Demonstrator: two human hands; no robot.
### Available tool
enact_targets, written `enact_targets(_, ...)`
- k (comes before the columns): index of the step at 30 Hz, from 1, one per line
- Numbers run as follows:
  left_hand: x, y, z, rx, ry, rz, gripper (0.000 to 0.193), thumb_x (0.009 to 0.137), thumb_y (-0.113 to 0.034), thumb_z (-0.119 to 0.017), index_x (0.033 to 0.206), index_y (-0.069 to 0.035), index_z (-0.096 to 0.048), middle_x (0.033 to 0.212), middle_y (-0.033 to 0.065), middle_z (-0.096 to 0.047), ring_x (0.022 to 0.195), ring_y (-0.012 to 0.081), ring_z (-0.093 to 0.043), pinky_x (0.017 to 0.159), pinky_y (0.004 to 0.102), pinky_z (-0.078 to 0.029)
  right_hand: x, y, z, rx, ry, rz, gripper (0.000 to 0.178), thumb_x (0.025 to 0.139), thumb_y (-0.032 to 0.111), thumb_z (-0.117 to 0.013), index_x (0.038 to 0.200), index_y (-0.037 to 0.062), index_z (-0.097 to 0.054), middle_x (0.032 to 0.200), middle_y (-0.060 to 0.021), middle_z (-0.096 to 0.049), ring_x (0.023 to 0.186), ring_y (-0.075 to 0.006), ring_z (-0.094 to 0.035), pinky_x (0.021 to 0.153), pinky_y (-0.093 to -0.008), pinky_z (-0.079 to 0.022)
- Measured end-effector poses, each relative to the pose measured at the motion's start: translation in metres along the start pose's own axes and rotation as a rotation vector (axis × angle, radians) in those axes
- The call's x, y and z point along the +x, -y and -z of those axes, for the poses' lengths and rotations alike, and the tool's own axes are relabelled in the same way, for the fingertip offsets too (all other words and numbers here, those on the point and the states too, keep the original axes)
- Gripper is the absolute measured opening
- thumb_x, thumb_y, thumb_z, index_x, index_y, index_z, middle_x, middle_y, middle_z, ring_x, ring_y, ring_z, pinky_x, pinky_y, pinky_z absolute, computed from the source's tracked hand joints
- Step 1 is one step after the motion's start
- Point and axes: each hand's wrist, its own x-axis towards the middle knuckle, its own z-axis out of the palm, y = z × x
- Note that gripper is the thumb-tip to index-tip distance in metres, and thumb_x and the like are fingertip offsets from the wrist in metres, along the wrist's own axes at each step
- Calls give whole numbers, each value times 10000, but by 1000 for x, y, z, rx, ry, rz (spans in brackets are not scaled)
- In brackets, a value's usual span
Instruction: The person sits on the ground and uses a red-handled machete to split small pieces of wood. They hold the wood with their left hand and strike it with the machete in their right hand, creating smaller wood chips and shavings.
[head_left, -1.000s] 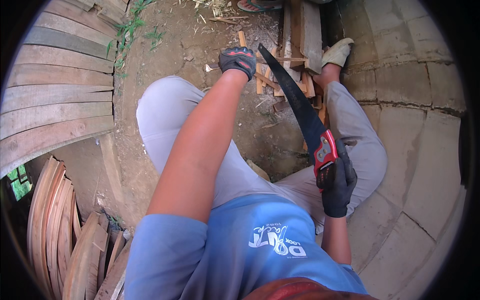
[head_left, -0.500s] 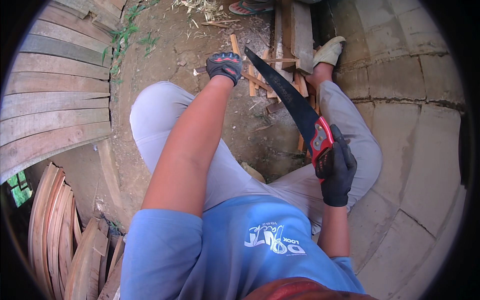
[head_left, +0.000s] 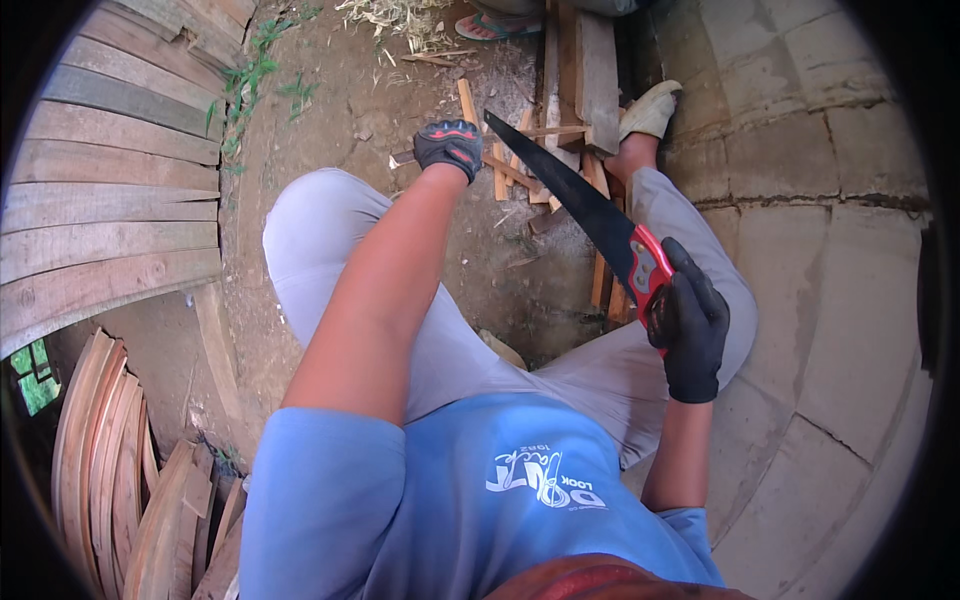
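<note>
My right hand (head_left: 690, 325), in a black glove, is closed round the red handle of a pruning saw (head_left: 565, 185). The saw's long, black, curved blade slants up and left, its tip close beside my left hand (head_left: 448, 150). That hand, in a black and red glove, is closed in a fist over a thin wooden strip (head_left: 548, 131). One end of the strip shows left of the fist, the other reaches right toward a thick beam (head_left: 600, 85). Whether the blade touches the strip is unclear. Below lie several short wood offcuts (head_left: 515, 172).
Stacked boards (head_left: 110, 195) line the left side, with more bent planks (head_left: 100, 440) at the lower left. A concrete block wall (head_left: 790, 270) stands on the right. At the top, another person's sandalled foot (head_left: 497, 25) is beside wood shavings (head_left: 400, 20).
My right hand has drawn the saw a little back toward me and to the right, with the tip now lower in view. My left hand keeps its grip, nearly still.
</note>
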Motion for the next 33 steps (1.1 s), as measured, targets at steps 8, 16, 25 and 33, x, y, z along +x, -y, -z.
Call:
enact_targets(8,-4,-7,7,54,-85,17,183,917,-197,-651,999,-170,-812,980,60,-805,960,259,-782,733,426,-575,25,70,-44,-254,25,666,379,1003,60,-628,1357,-58,-697,1256,-186,-765,1028,-205,-739,935,-350,-567)
enact_targets(16,-10,-15,4,50,-207,-33,146,892,-185,-660,947,-180,-795,913,44,-775,901,250,-761,749,455,-517,201,-66,-170,236,95,292,382,1040,189,-661,1366,-1,-715,1083,-79,-763,849,-102,-657,780,-255,-515)
enact_targets(25,-14,-7,15,26,-197,-52,142,898,-191,-664,957,-173,-792,918,52,-781,906,253,-767,753,449,-526,255,-71,-222,287,189,-141,414,1004,294,-697,1310,22,-754,1133,-102,-771,943,-159,-679,848,-318,-541)
enact_targets(33,-13,-10,21,45,-145,-59,148,899,-195,-657,955,-166,-791,947,60,-787,953,247,-765,756,443,-531,245,-76,-226,200,81,17,437,1008,326,-666,1322,34,-748,1179,-128,-783,1019,-195,-713,908,-331,-542)
